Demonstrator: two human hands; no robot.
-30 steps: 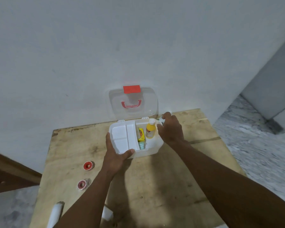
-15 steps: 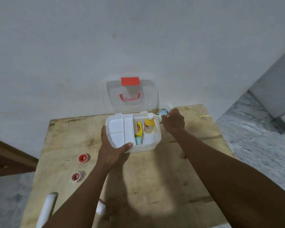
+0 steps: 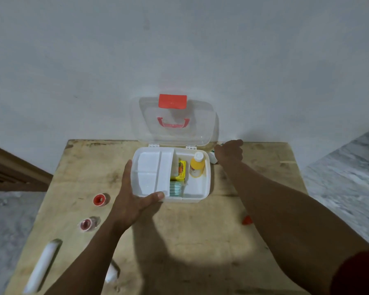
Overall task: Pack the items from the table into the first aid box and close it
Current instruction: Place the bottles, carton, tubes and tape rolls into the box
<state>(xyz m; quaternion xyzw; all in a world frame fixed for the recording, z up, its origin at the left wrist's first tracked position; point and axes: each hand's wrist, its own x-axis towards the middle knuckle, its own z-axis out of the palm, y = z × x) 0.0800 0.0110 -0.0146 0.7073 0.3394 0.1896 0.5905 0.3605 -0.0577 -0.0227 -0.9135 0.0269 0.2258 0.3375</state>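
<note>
The white first aid box (image 3: 202,193) stands open at the back of the wooden table (image 3: 179,241), its clear lid (image 3: 202,124) leaning on the wall. Inside are a white divided tray (image 3: 151,173), a yellow bottle (image 3: 197,167), a yellow carton (image 3: 180,170) and a teal pack (image 3: 175,188). My left hand (image 3: 132,201) grips the box's front left corner, thumb on the front rim. My right hand (image 3: 229,153) is just right of the box near the wall, fingers curled over a small white item (image 3: 213,159) that is mostly hidden.
On the table's left lie a red tape roll (image 3: 98,199) and a pinkish roll (image 3: 86,224). A long white roll (image 3: 43,267) and a small white roll (image 3: 112,273) lie near the front edge. A red bit (image 3: 247,220) shows beside my right forearm.
My right hand has moved from over the box's right compartment out to the small white item beside the box. My left hand has kept its hold on the box.
</note>
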